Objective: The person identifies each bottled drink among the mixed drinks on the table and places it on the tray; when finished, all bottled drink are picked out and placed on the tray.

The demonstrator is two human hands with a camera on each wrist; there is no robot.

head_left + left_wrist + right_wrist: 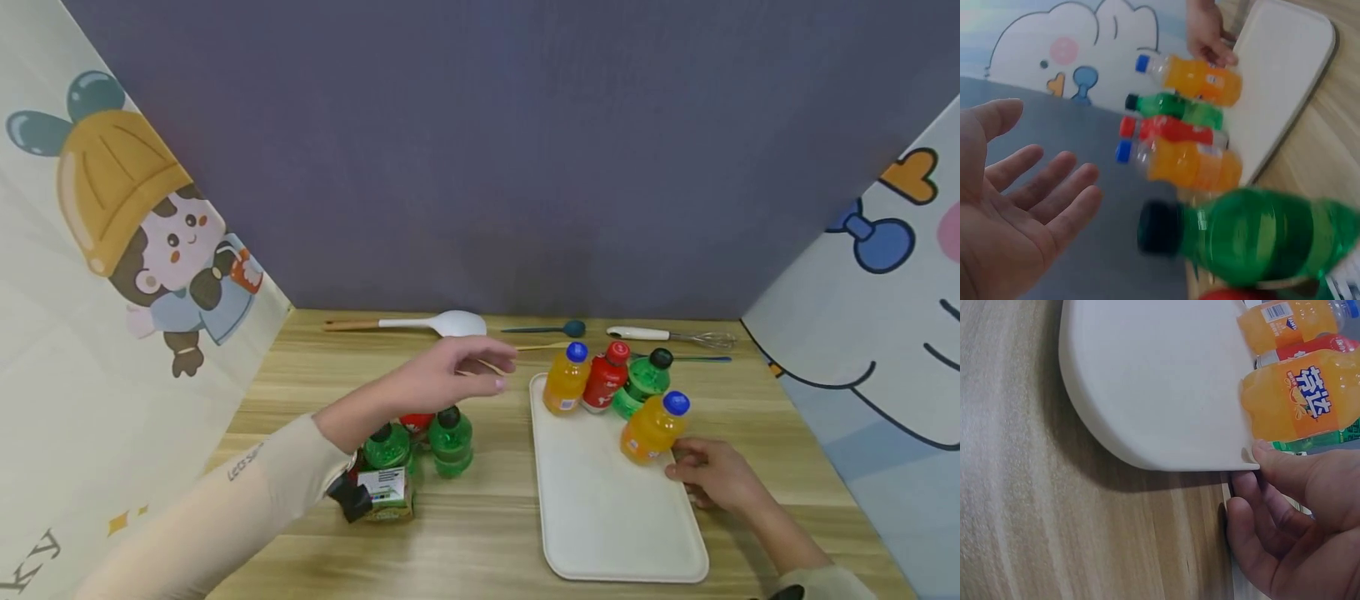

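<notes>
My left hand (457,371) is held in the air left of the white tray (615,533), its fingers loosely bent with nothing between them. Below it stands a green soda bottle (452,446) with a black cap, shown large in the left wrist view. At the tray's right edge, my right hand (1291,506) pinches the rim, thumb on top and fingers beneath. Close to that thumb stands an orange soda bottle (1304,394) with a blue cap. Along the tray's far end are another orange bottle (566,383), a red bottle (604,379) and a green bottle (643,385).
Under my left forearm are another green bottle (386,450), a red-labelled item (416,422) and a small box (386,496). Along the back lie a white spatula (457,323) with a wooden handle, a dark blue spoon (573,328) and a whisk (637,333). A dark panel (480,167) rises behind.
</notes>
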